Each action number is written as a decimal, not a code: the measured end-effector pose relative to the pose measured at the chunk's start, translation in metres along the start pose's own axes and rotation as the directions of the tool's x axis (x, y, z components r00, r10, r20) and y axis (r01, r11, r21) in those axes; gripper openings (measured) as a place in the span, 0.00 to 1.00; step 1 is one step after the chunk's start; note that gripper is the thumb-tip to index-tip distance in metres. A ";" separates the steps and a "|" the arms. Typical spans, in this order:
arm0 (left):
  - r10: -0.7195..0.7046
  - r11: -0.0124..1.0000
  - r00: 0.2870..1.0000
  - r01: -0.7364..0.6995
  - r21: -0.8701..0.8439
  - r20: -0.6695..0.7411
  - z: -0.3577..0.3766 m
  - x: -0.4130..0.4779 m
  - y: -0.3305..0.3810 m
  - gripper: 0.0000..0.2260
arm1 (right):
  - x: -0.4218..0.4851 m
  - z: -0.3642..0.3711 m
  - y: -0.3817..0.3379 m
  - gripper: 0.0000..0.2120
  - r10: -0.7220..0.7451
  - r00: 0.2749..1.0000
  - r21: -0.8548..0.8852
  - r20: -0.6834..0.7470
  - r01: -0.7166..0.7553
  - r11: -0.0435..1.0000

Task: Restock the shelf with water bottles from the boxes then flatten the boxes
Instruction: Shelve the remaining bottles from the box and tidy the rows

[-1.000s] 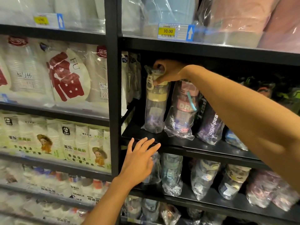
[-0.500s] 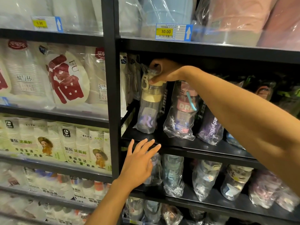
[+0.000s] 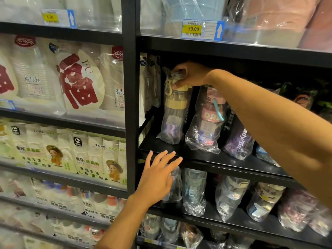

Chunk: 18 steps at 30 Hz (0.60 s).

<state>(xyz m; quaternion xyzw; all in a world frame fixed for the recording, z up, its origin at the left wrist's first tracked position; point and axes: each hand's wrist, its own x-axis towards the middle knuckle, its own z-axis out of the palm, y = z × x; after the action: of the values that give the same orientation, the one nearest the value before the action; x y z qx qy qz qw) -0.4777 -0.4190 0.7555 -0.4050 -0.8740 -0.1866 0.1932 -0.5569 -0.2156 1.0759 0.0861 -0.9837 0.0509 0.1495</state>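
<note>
While the right hand (image 3: 190, 75) pinches the cap of a bagged bottle (image 3: 175, 114) standing on the shelf (image 3: 215, 163), the left hand (image 3: 158, 177) hovers spread; restocking seems underway, boxes unseen.

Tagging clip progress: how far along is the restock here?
Done: bagged bottles such as the pink bottle stand on the middle shelf, more on the lower shelf. In hand: the right hand grips the top of the yellow-lidded bottle at that shelf's left end; the left hand is open near the shelf edge. Left: release it; no boxes in view, so flattening cannot be judged.
</note>
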 end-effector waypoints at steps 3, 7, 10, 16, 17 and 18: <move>0.004 1.000 1.000 -0.004 -0.002 -0.010 0.000 0.000 0.000 0.29 | -0.003 0.001 0.001 0.34 -0.002 1.000 0.018 0.008 0.002 1.000; 0.006 1.000 1.000 -0.006 0.001 -0.019 0.001 0.000 -0.001 0.29 | -0.009 0.003 -0.001 0.39 -0.001 1.000 0.055 0.024 0.000 0.998; 0.006 1.000 1.000 -0.006 0.006 -0.020 0.000 0.000 -0.001 0.30 | -0.021 -0.004 0.007 0.40 0.025 1.000 0.029 -0.018 -0.025 0.999; -0.051 0.998 0.998 0.050 -0.032 -0.034 -0.007 0.005 0.008 0.27 | -0.067 -0.025 0.049 0.36 0.165 0.985 -0.115 -0.057 -0.170 0.979; -0.057 0.998 0.998 0.056 -0.036 -0.041 -0.008 0.008 0.013 0.27 | -0.075 -0.028 0.057 0.38 0.190 0.981 -0.131 -0.038 -0.193 0.972; -0.053 0.998 0.998 0.051 -0.030 -0.044 -0.010 0.012 0.018 0.27 | -0.084 -0.032 0.061 0.38 0.202 0.979 -0.144 -0.017 -0.203 0.969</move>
<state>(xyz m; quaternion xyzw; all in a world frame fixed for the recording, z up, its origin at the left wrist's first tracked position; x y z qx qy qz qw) -0.4686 -0.4051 0.7728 -0.3807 -0.8769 -0.2132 0.2017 -0.4801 -0.1385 1.0761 -0.0259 -0.9882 -0.0054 0.1506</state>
